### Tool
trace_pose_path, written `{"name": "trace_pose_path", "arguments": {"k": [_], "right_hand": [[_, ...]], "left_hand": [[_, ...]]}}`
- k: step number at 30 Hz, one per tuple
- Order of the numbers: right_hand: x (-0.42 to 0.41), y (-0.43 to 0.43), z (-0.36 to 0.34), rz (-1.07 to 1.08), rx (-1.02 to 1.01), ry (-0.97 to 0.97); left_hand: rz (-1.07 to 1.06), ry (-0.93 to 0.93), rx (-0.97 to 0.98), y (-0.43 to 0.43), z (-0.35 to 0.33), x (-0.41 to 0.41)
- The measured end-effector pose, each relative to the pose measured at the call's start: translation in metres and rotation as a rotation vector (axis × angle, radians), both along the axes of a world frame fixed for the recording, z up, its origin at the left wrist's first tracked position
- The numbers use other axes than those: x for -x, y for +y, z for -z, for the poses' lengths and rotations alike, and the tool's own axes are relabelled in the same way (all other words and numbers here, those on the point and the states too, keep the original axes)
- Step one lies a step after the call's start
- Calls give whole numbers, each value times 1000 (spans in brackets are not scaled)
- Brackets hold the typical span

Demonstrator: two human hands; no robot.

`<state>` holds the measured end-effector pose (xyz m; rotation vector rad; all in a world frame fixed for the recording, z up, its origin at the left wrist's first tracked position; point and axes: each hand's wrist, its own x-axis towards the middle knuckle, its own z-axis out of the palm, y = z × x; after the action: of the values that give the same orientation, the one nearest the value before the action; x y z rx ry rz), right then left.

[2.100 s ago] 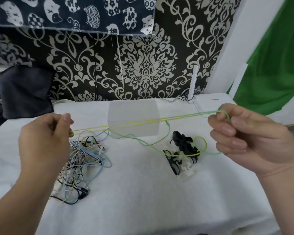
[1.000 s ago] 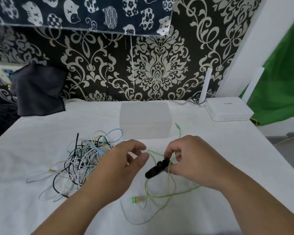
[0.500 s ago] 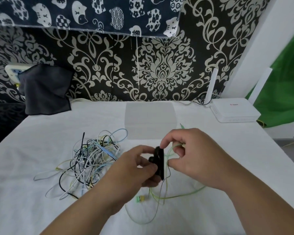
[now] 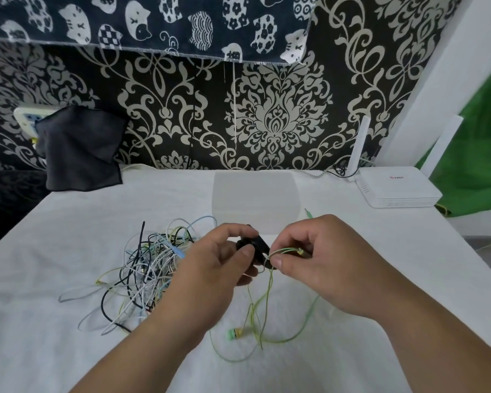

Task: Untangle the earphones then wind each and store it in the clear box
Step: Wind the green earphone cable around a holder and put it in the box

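My left hand (image 4: 224, 268) grips a small black cord winder (image 4: 254, 246) above the white table. My right hand (image 4: 321, 259) pinches the green earphone cable (image 4: 267, 307) right beside the winder. The cable's loose loops hang down onto the cloth, with its green and yellow earbud (image 4: 234, 333) lying below my hands. Its jack plug (image 4: 309, 213) lies near the clear box (image 4: 255, 199), which stands at the back middle of the table. A tangled heap of earphones (image 4: 148, 268) in black, white and blue lies to the left.
A white router (image 4: 397, 190) with upright antennas sits at the back right. A dark cloth (image 4: 80, 151) hangs at the back left over the table's edge. The patterned wall closes the back; the table (image 4: 68, 350) is covered in white cloth.
The green cable was stretched between my raised hands; both hands then came down together, and my left hand took the black winder. My right hand now pinches the cable at the winder.
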<state>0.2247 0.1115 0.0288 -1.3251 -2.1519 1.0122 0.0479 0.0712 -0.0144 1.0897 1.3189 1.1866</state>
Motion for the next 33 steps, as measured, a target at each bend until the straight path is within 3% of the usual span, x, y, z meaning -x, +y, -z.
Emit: {"name": "trace_pose_path", "arguments": {"k": [10,17,21,26,33], "right_hand": [[2,2,-1,91,-39,95],[-1,7,-6,242,24,385],[-5,12,-8,351,39,549],[-15,22,-10,514,25,718],[-37,38,-9,815,-16,914]], "left_hand": [[186,281,-181,-5,-5,-2],[256,312,-249,-5,-2,1],[335,281,-248,-7,-2,0],[392,106,-207,-9,-4,3],[500,78,-91,-10,-7,19]]}}
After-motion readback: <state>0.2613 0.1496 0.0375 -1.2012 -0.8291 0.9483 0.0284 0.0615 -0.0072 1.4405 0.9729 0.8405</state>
